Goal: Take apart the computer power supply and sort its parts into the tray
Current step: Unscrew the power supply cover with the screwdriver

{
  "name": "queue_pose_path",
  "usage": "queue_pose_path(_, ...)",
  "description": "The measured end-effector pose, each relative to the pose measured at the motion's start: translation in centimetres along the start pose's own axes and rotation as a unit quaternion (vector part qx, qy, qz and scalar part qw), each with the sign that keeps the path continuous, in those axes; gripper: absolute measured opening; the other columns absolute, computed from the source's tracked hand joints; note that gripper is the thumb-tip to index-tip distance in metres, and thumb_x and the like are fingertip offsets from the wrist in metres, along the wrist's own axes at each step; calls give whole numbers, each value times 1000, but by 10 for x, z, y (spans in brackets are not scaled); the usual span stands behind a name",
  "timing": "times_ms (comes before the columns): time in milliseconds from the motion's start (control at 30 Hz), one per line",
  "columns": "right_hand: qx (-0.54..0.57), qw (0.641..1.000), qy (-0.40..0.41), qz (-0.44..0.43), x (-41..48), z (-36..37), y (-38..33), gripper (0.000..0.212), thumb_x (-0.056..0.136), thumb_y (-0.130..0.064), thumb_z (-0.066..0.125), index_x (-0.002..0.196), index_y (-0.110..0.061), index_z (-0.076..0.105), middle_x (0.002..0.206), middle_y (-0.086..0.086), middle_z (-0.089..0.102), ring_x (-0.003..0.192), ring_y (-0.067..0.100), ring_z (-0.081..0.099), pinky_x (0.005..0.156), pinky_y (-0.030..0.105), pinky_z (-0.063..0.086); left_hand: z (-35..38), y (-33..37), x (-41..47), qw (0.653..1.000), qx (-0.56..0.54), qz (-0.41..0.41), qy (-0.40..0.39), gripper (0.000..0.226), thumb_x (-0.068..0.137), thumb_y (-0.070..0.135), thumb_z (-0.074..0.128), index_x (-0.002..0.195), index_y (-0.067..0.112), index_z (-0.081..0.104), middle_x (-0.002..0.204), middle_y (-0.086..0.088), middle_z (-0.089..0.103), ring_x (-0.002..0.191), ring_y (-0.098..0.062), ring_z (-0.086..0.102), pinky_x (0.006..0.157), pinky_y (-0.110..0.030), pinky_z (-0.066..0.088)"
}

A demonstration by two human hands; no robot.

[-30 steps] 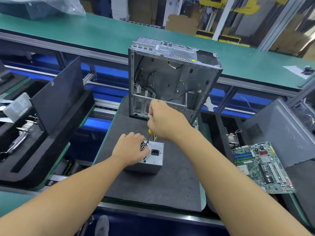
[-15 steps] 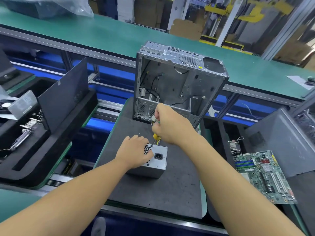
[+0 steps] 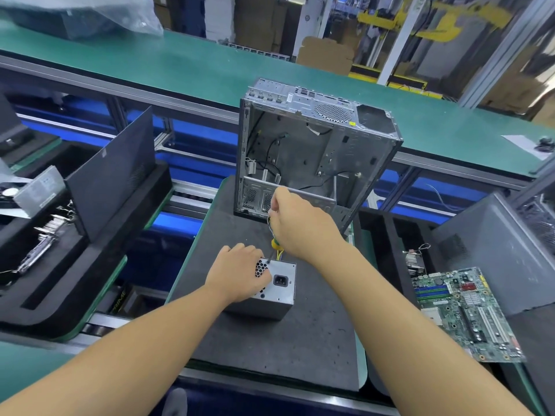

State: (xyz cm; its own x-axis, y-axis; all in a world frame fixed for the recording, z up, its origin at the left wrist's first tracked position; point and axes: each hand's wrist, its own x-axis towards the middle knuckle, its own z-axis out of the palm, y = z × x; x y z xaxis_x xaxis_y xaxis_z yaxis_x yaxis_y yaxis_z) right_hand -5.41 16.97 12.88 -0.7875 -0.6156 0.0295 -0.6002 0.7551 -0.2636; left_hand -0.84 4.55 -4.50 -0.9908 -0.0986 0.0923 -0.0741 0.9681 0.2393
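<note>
One word can be read: "PRIME", in yellowish letters on a dark box [image 3: 120,299], low and left of the left hand's [image 3: 240,274] hold on the power supply [image 3: 288,292]. Nothing else is legible.

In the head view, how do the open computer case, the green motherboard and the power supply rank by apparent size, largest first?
1. computer case
2. motherboard
3. power supply, partly covered by the left hand

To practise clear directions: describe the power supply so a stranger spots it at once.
On the dark foam mat stands an open metal case. In front of it sits the power supply, a small grey box under the left hand. Only it has a black mains socket.
</note>
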Motion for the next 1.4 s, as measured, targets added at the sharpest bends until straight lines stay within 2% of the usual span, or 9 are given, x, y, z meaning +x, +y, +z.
queue_pose_path(267, 3, 999, -31, 7, 4, -4, 0, 10, 83, -32, 50, 91, -27, 46, 97, -7, 53, 92, 24, 50, 69, 37, 33, 4, -3, -3, 989, -23, 105, 100, 30, 88, 37, 49, 109, 19, 59, 92, 6, 62, 87, -16, 58, 102, -32, 30)
queue_pose_path(367, -30, 999, -8, 10, 4, -2, 1, 25, 93, -51, 42, 91, -26, 44, 89, -8, 55, 81, 25, 54, 69, 38, 36, 3, -4, -1, 993, -48, 95, 44, 36, 92, 40, 47, 120, 19, 54, 96, 4, 65, 90, -18, 58, 89, -28, 33)
queue_pose_path(467, -46, 999, 8, 6, 6, -1, 2, 21, 101, -44, 38, 95, -24, 43, 94, -3, 60, 84, 30, 57, 69, 38, 39, 0, -6, 0, 993, -88, 73, 34, 33, 89, 44, 47, 116, 26, 50, 91, 6, 65, 84, -21, 59, 79, -27, 31)
queue_pose_path(567, -5, 1000, -7, 10, 9, -1, 3, 2, 96, -26, 44, 94, -27, 45, 104, -4, 58, 92, 29, 57, 72, 38, 40, -5, -9, 6, 987, -156, 32, -18, 29, 86, 43, 54, 112, 31, 51, 91, 12, 67, 87, -20, 61, 84, -31, 38)
queue_pose_path(767, 34, 998, -53, 25, 13, -5, 4, 17, 79, -24, 57, 91, -30, 47, 106, -7, 52, 98, 23, 52, 71, 36, 36, -11, -16, 14, 958, -265, -49, -94, 18, 82, 42, 65, 98, 43, 57, 112, 26, 68, 112, -15, 55, 99, -35, 45)
queue_pose_path(900, 2, 1000, -16, 21, 13, -3, 6, 14, 91, -40, 50, 92, -27, 44, 101, -6, 55, 88, 25, 56, 71, 37, 38, -10, -11, 12, 959, -269, -59, -69, 11, 87, 43, 59, 83, 52, 54, 106, 28, 70, 101, -12, 58, 85, -28, 46)
queue_pose_path(1067, -14, 1000, -23, 15, 11, -7, 9, 9, 99, -35, 48, 95, -29, 44, 104, -5, 61, 85, 27, 54, 71, 37, 38, -14, -10, 12, 956, -278, -63, -66, 13, 93, 38, 60, 84, 46, 57, 103, 24, 72, 95, -3, 63, 83, -30, 50)
queue_pose_path(1200, 9, 1000, -3, 26, 8, -21, 16, 10, 99, -35, 49, 92, -28, 46, 98, -8, 59, 87, 25, 56, 68, 36, 36, -16, -1, 17, 952, -299, -44, -51, 15, 98, 30, 60, 87, 40, 57, 98, 16, 73, 70, 7, 63, 66, -26, 50)
queue_pose_path(1400, 3, 997, 52, 63, -8, -44, 39, 10, 98, -34, 51, 94, -26, 48, 97, -6, 59, 84, 26, 55, 69, 37, 40, -25, 21, 35, 927, -369, -57, 20, 11, 91, 30, 73, 84, 30, 64, 78, 15, 71, 75, 1, 64, 65, -11, 44)
